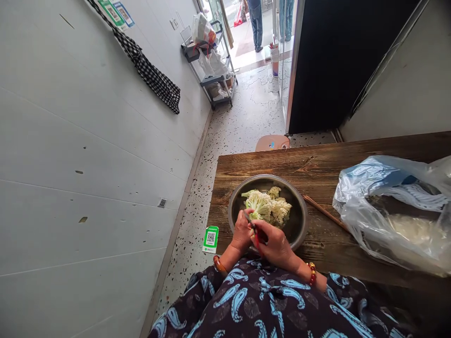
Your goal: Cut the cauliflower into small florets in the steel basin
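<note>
A steel bowl (pixel 303 223) on the wooden table holds pieces of cauliflower (pixel 278 209), pale cream with light green stems. At its near edge, my left hand (pixel 241 233) is closed on a cauliflower floret (pixel 259 203) by the stem end. My right hand (pixel 276 241) grips a pair of red-handled scissors (pixel 258 240), their dark blades close to my left fingers and the stem. Both hands nearly touch each other. The fingers partly cover the scissors, and the exact spot where the blades meet the stem is hidden.
On the wooden table (pixel 260 164), brown sticks (pixel 326 212) lie right of the bowl, beside a large clear plastic bag (pixel 366 220). A green QR card (pixel 210 238) sits at the left edge. Beyond are a pink stool (pixel 272 142), a loaded cart (pixel 214 80) and a person (pixel 256 23) outside the doorway.
</note>
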`<state>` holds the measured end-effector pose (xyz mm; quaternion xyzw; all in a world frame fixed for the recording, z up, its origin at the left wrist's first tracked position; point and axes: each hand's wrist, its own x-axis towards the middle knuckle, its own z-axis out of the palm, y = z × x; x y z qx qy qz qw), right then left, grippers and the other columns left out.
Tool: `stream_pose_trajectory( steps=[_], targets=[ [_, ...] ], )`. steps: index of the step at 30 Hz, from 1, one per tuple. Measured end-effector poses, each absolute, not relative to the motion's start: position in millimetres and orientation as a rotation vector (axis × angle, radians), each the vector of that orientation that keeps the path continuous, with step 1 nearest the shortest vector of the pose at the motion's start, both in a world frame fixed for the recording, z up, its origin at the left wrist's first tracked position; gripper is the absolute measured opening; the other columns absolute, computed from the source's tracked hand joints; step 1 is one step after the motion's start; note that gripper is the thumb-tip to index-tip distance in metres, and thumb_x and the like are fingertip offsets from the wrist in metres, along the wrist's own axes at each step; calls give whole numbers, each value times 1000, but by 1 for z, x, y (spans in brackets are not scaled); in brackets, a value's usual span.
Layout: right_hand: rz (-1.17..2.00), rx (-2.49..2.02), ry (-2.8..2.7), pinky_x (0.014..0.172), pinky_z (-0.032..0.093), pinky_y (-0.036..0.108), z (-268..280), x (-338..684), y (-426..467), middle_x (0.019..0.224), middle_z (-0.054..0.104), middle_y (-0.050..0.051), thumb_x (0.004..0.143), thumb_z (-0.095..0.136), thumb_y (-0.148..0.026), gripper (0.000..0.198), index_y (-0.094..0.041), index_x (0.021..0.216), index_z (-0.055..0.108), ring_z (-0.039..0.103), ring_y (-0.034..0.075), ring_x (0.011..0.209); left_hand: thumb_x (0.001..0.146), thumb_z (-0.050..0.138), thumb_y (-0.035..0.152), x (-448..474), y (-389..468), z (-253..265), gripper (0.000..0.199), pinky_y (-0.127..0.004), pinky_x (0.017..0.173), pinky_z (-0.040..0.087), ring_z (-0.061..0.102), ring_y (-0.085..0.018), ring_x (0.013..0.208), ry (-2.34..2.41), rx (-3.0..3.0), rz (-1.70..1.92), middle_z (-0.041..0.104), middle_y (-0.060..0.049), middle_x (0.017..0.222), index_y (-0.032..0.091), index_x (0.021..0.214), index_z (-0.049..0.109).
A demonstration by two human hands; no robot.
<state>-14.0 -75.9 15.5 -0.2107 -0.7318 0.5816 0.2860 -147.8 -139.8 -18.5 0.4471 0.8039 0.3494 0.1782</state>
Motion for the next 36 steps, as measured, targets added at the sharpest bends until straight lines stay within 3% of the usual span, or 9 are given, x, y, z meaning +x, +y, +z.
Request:
stream_pose_trajectory(
  steps=[5,11,18,23,27,36],
  targets=[
    [1289,-324,-2168,76,55,31,24,-16,-75,94,74,7,75,54,-5,39,-21,109,63,70,21,84,87,57,31,-150,-139,-19,21,-35,80,50,59,-19,85,2340,1266,1054,57,-4,95,21,105,59],
    [1552,-468,-2037,72,56,29,11,13,-64,101,73,8,84,63,-22,43,-20,127,60,68,19,80,90,49,30,-154,-138,-6,20,-36,83,50,58,-19,88,2425,1355,1002,56,-5,95,19,104,58],
    [1869,-857,-1961,80,55,37,-27,40,-56,89,75,8,82,68,-45,43,-15,112,73,69,25,82,86,54,29,-150,-136,9,20,-33,79,51,58,-18,88,2485,1473,882,53,-4,97,23,104,50],
    [2060,-851,-1753,76,54,35,-28,29,-56,77,72,4,79,69,-51,40,-17,97,76,66,25,80,87,53,27,-144,-135,9,14,-33,79,51,59,-18,88,2462,1589,850,54,-4,99,23,100,48],
    [2129,-864,-1691,67,52,31,-24,28,-54,70,68,2,81,67,-52,44,-16,105,75,62,21,72,89,52,26,-143,-137,12,15,-33,79,52,59,-19,94,2443,1722,768,54,-6,104,22,103,48],
    [2218,-799,-1616,61,45,25,-11,23,-52,78,68,2,85,63,-54,43,-16,102,76,57,16,68,90,53,29,-140,-141,17,17,-32,76,54,61,-20,91,2391,1983,605,56,-9,107,21,105,50]
  ],
)
